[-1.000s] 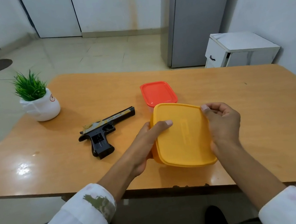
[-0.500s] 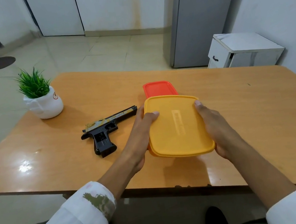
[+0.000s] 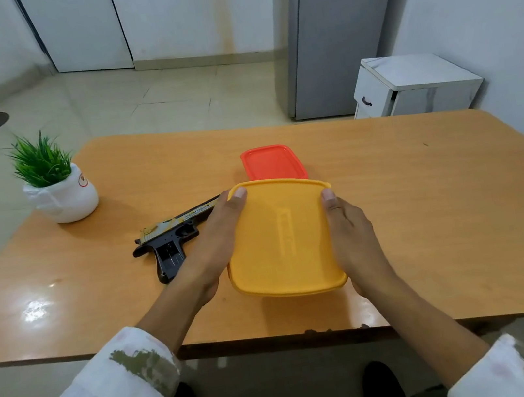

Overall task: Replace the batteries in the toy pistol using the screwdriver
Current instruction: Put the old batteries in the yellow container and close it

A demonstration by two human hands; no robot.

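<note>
A yellow lidded plastic box (image 3: 282, 238) sits level in the middle of the wooden table (image 3: 426, 206), lid closed. My left hand (image 3: 214, 243) grips its left side, thumb on the lid's far left corner. My right hand (image 3: 350, 235) grips its right side, thumb on the lid's edge. The black and gold toy pistol (image 3: 172, 238) lies flat just left of my left hand, its barrel tip hidden behind that hand. No screwdriver or batteries show.
An orange-red lidded box (image 3: 272, 164) stands right behind the yellow one. A small potted plant (image 3: 56, 184) in a white pot is at the table's far left. A white cabinet (image 3: 414, 85) and grey locker stand beyond the table.
The yellow box went from tilted up toward me to level and lower on the table. My hands slid down from its top corners to its sides.
</note>
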